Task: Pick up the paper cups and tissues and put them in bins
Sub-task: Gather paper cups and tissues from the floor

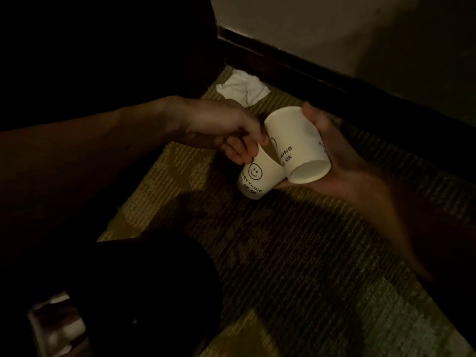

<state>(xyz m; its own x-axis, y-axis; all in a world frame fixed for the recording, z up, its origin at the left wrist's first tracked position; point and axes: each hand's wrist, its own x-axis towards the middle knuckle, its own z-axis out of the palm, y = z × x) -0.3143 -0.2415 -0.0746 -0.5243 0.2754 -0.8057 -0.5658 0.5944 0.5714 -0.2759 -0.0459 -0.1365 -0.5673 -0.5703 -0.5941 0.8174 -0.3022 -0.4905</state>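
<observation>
Two white paper cups with a smiley face and printed words are held above the carpet. My left hand (226,135) pinches the rim of the smaller-looking cup (255,176), which hangs bottom down. My right hand (332,155) grips the other cup (296,145), tilted with its mouth toward me. The two cups touch side by side. A crumpled white tissue (243,90) lies on the carpet just behind my left hand, near the dark furniture.
Dim room with striped olive carpet (296,253). Dark furniture (103,47) fills the upper left, and a dark baseboard (309,73) runs under a pale wall at the back. A dark rounded shape (144,292) sits at the lower left.
</observation>
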